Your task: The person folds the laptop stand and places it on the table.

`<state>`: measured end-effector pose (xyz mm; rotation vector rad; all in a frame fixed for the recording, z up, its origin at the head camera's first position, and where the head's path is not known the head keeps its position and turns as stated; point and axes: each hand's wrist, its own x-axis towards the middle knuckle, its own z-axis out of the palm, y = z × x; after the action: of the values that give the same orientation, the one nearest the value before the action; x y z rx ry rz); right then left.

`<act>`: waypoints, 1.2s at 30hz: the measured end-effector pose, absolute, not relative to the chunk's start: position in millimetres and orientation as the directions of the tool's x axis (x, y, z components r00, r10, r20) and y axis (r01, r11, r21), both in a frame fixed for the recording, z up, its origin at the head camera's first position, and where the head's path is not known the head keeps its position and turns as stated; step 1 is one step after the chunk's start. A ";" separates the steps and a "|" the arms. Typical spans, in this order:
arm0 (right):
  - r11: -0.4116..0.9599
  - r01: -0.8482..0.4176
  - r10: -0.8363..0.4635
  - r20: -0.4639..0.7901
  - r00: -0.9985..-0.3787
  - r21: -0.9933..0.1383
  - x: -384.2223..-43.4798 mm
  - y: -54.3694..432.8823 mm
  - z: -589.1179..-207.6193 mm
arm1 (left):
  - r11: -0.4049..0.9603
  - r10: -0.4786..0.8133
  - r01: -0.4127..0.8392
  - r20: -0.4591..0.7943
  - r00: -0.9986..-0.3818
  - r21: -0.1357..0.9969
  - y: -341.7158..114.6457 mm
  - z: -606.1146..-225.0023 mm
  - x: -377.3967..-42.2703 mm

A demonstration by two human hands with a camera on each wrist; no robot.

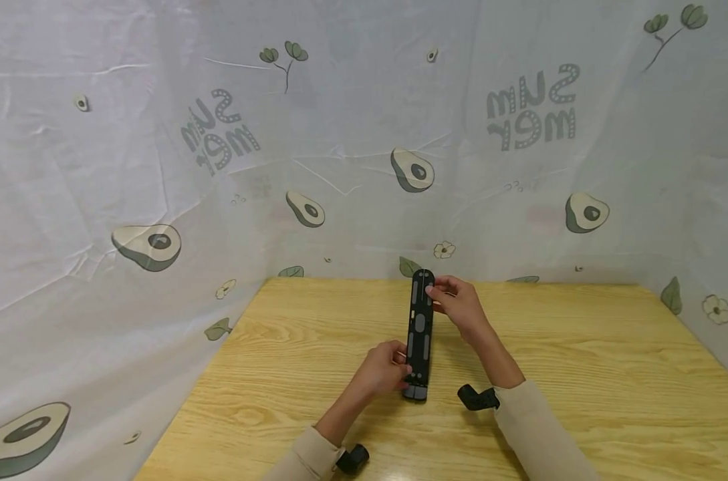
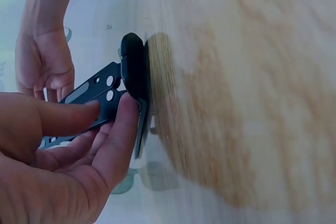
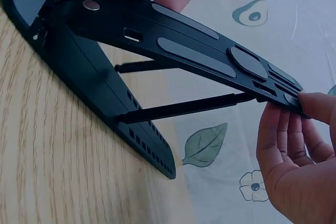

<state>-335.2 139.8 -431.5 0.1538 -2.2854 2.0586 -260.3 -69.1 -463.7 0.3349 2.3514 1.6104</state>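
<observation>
A black folding laptop stand (image 1: 420,327) with grey pads is on the wooden table, its two arms folded together side by side. In the right wrist view its upper bar (image 3: 194,51) is raised at an angle over the slotted base bar (image 3: 142,129), with thin struts (image 3: 189,108) between them. My right hand (image 1: 460,307) pinches the far, raised end between thumb and fingers. My left hand (image 1: 382,367) grips the near end, by the hinge and the rounded front lip (image 2: 135,66), thumb on top and fingers underneath.
The wooden table (image 1: 315,321) extends to both sides of the stand. Behind and to the left hangs a pale curtain (image 1: 351,120) printed with avocados and leaves. A black wrist mount (image 1: 478,399) sticks out at my right sleeve, another mount (image 1: 353,459) at my left.
</observation>
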 end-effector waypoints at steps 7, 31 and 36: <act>0.105 -0.111 -0.017 0.109 -0.994 -0.988 -337.0 140.7 -429.4 | 0.317 0.355 0.018 -0.102 -0.929 0.948 -68.4 -461.3 -263.9; 0.091 -0.100 -0.037 0.097 -0.995 -0.991 -327.7 149.1 -426.1 | 0.315 0.362 0.021 -0.100 -0.927 0.949 -76.7 -470.2 -272.8; 0.078 -0.101 -0.047 0.097 -0.994 -0.992 -324.1 150.2 -424.2 | 0.301 0.369 0.004 -0.112 -0.923 0.954 -79.6 -470.3 -272.7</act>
<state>-324.1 150.2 -424.2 0.1563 -2.2773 2.1007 -272.7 -79.6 -470.3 0.3372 2.2634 1.6573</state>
